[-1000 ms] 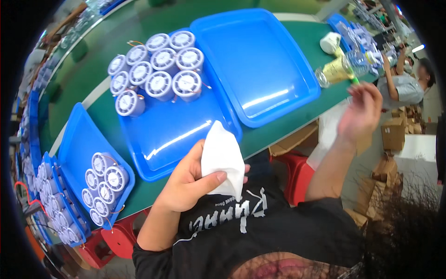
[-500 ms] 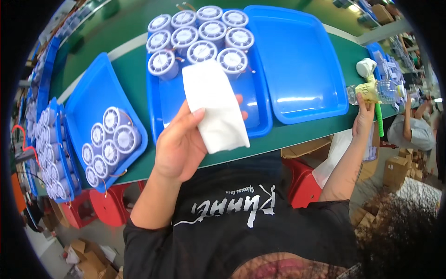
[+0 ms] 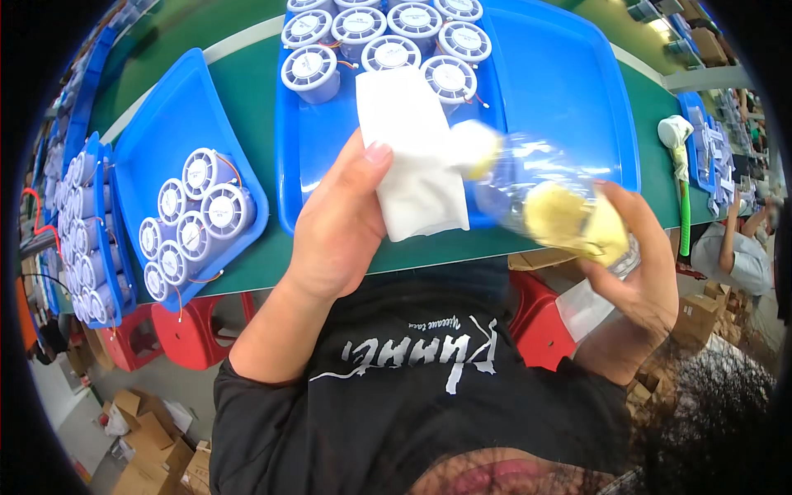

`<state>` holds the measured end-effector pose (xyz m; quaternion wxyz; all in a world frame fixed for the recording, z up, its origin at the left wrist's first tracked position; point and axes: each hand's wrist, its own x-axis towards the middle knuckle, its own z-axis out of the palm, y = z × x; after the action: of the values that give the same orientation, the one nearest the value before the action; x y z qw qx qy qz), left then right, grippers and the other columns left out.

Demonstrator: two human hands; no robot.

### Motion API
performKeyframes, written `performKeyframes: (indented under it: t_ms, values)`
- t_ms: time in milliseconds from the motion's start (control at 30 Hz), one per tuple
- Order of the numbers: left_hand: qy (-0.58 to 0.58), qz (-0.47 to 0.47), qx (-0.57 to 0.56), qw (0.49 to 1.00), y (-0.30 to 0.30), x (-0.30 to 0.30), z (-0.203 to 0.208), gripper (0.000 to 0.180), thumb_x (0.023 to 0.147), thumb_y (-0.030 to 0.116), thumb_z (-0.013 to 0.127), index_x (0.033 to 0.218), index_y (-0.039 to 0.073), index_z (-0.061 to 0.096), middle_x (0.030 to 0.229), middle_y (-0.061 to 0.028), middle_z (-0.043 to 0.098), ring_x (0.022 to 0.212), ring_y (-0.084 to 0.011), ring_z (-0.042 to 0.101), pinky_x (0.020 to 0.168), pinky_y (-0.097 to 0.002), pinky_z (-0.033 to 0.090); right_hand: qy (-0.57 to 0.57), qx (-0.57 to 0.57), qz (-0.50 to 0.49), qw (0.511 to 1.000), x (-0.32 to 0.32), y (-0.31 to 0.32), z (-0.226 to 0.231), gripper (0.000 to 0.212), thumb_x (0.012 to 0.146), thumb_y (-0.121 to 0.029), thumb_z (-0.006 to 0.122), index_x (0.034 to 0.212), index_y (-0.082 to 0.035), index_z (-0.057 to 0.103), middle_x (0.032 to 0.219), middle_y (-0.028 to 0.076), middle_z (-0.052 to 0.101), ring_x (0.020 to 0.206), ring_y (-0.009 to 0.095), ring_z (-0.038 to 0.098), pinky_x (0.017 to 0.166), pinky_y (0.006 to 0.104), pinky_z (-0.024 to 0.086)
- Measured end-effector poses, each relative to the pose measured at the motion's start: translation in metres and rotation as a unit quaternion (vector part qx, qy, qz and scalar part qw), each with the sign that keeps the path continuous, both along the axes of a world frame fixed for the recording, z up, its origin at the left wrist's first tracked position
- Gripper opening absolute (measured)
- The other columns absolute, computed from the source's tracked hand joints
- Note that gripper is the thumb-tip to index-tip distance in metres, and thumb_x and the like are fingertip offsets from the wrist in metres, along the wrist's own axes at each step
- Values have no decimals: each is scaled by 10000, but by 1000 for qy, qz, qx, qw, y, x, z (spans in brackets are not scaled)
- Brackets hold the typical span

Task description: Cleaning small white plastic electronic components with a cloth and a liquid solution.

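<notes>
My left hand (image 3: 338,214) grips a folded white cloth (image 3: 408,157), thumb on its front face and the other fingers behind it. In my right hand (image 3: 639,272) is a clear plastic bottle (image 3: 516,186) with a yellow label, tipped on its side and blurred by motion. Its pale cap end overlaps the cloth's right edge; whether they touch, I cannot tell. Just beyond the cloth, white cylindrical motor-like units (image 3: 392,54) with ribbed round tops and thin wires stand in rows in a blue tray (image 3: 318,169).
Right of that tray lies another blue tray (image 3: 569,91). A tilted blue tray (image 3: 157,115) at the left holds several more white units (image 3: 194,235), beside stacked full trays (image 3: 95,239). A green-handled tool (image 3: 684,198) with a white wrapped head rests at the right. Red stools (image 3: 194,330) stand below.
My right hand has brought the bottle from the table's right side leftward to the cloth. My left hand keeps hold of the cloth; the view has shifted somewhat.
</notes>
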<state>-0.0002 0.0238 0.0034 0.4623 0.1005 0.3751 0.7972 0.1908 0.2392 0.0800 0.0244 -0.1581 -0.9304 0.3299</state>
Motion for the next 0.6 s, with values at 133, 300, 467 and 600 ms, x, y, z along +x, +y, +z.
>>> performKeyframes:
  t_ms: [133, 300, 467, 600]
  values:
    - [41, 11, 0, 999, 0, 5, -10, 359, 1023, 208, 460, 1319, 5, 461, 1194, -89, 602, 1052, -141, 597, 903, -295, 482, 25, 96, 31, 995, -8, -11, 12, 674, 618, -85, 758, 1249, 18, 546, 1187, 173, 582, 1088, 311, 573, 903, 369, 462]
    - [47, 16, -9, 999, -7, 5, -12, 310, 1020, 216, 484, 1247, 8, 517, 1109, -50, 632, 993, -107, 599, 860, -263, 481, 347, 3, -28, 938, -5, -20, -8, 962, 587, -247, 888, 1361, 43, 396, 1200, 236, 542, 1066, 289, 571, 877, 375, 494]
    - [23, 21, -12, 999, -8, 7, -12, 317, 1019, 224, 487, 1253, 11, 520, 1104, -44, 631, 993, -104, 599, 863, -256, 476, 429, -82, -94, 895, -31, -55, -22, 1214, 556, -515, 899, 1429, 3, 232, 1158, 224, 546, 1017, 268, 583, 858, 356, 521]
    - [24, 25, -20, 999, -16, 11, -11, 355, 1019, 217, 483, 1310, 14, 494, 1144, -50, 620, 1039, -112, 582, 889, -262, 465, 414, -219, 140, 872, -52, -45, -56, 997, 641, -528, 853, 1349, -30, 358, 1197, 242, 519, 1092, 323, 543, 971, 451, 416]
